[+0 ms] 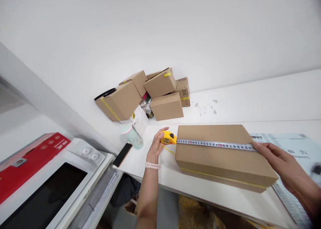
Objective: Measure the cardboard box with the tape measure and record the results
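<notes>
The long brown cardboard box (223, 158) has a thin yellow stripe (223, 179); across this box, the flat silver metal tape (209, 144) bears black and red digits (191, 142)

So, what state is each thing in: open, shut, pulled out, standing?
Tape measure: pulled out, blade across the large box.
Left hand: gripping the case.
Right hand: holding the blade's end.
Large box: looks shut.
Cup: standing.
Microwave: door looks shut.
Smaller boxes: grouped near the wall.
</notes>
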Demonstrator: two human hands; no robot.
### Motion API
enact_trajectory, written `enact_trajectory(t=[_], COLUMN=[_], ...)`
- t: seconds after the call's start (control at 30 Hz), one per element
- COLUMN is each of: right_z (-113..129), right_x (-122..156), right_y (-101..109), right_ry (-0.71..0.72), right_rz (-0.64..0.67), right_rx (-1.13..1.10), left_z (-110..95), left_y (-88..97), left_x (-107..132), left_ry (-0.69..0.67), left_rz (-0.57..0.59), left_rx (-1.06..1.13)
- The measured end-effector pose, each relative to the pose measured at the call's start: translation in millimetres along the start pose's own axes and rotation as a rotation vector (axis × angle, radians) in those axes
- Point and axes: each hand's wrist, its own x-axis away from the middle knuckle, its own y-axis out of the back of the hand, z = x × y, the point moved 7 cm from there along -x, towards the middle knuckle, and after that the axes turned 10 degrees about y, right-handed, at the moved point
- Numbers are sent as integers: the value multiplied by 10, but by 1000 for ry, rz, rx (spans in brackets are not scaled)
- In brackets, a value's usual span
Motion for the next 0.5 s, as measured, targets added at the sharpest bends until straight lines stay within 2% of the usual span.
enact_trajectory(t=[0.2,0.5], right_z=[-2,42], right_x=[3,29], right_y=[5,-17], right_ry=[-5,17], right_rz=[-2,-9], right_rx=[-16,-21], left_z=[30,39], left_y=[82,92], left_x=[-50,-54], left_ry=[2,9], left_rz=[-22,-24], left_rx=[-10,-17])
